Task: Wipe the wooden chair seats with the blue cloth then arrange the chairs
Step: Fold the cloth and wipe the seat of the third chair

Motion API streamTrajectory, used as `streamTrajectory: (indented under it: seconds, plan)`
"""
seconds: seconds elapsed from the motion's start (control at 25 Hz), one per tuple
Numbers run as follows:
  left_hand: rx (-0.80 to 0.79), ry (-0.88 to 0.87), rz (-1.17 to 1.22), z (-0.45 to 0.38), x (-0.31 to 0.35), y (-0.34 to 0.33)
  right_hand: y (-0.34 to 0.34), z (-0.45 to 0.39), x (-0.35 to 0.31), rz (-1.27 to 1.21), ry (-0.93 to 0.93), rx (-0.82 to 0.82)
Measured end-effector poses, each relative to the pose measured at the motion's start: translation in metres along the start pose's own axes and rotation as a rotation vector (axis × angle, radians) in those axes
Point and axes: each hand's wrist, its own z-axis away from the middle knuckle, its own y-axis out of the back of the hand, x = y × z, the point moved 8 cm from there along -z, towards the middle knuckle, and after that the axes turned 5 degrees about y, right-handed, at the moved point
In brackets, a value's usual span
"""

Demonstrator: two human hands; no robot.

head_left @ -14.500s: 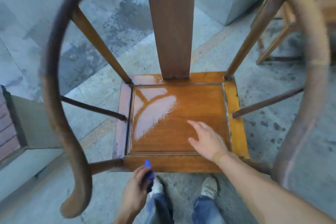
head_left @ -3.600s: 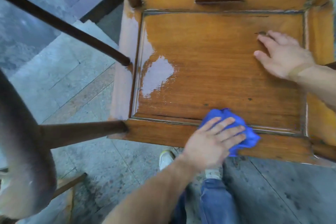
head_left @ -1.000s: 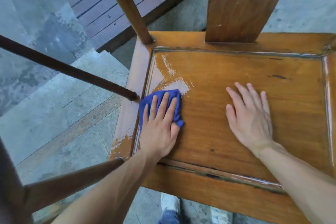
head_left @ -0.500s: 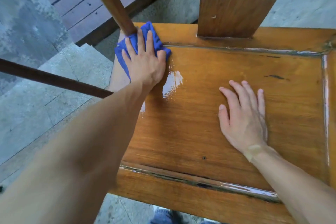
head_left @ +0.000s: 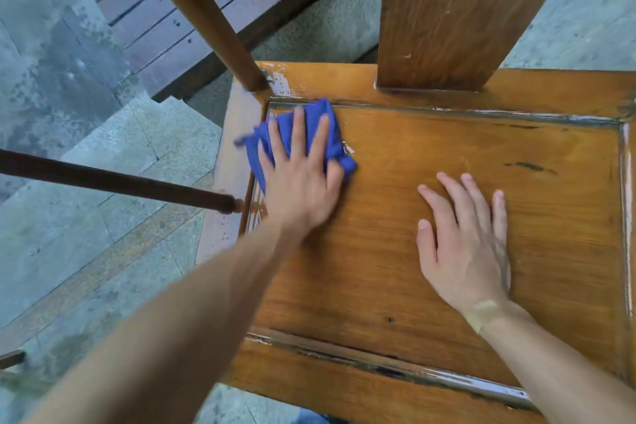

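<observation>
Chair seat [head_left: 395,268]: fills centre and right of view, standing on paved floor [head_left: 86,268].
Cloth [head_left: 306,134]: on seat, far-left corner of the panel.
Left hand [head_left: 299,175]: flat on cloth.
Right hand [head_left: 464,244]: flat on seat, right of cloth, apart from it.
Back splat [head_left: 457,10]: rises from seat's far rail.
Plank decking [head_left: 206,3]: beyond seat, far left.

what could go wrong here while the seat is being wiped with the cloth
1. The left hand presses the blue cloth near the back-left corner of the seat; a hard stroke could knock the fingers against the post there.
2. The groove along the front looks wet or grimy and may get missed.
3. The right hand lies flat on the seat, so the patch beneath it may go unwiped.
</observation>
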Motion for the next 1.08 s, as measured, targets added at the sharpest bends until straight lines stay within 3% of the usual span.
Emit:
streamTrajectory:
  seconds: [0.2, 0.36, 0.48, 0.64, 0.88, 1.0, 1.08]
  plan:
    - [0.030, -0.005, -0.009, -0.112, 0.023, 0.016, -0.002, -0.001, -0.002, -0.001, 0.014, 0.025]
    - [0.046, -0.089, 0.023, -0.108, 0.052, 0.016, 0.000, -0.004, 0.001, -0.048, 0.026, 0.059]
    - [0.020, -0.176, -0.001, -0.041, 0.065, 0.002, 0.003, -0.006, 0.008, -0.185, 0.008, 0.082]
    - [-0.009, -0.303, -0.023, 0.065, 0.108, -0.022, 0.027, -0.007, 0.039, -0.545, -0.224, 0.203]
    - [-0.137, -0.869, -0.126, 0.214, 0.217, -0.071, 0.062, 0.046, 0.106, -0.120, -0.319, 0.106]
    - [-0.153, -1.119, -0.114, 0.280, 0.192, -0.079, 0.045, 0.094, 0.088, -0.064, -0.299, 0.026]
    - [-0.112, -1.051, -0.113, 0.277, 0.145, -0.076, 0.032, 0.113, 0.062, -0.052, -0.281, -0.002]
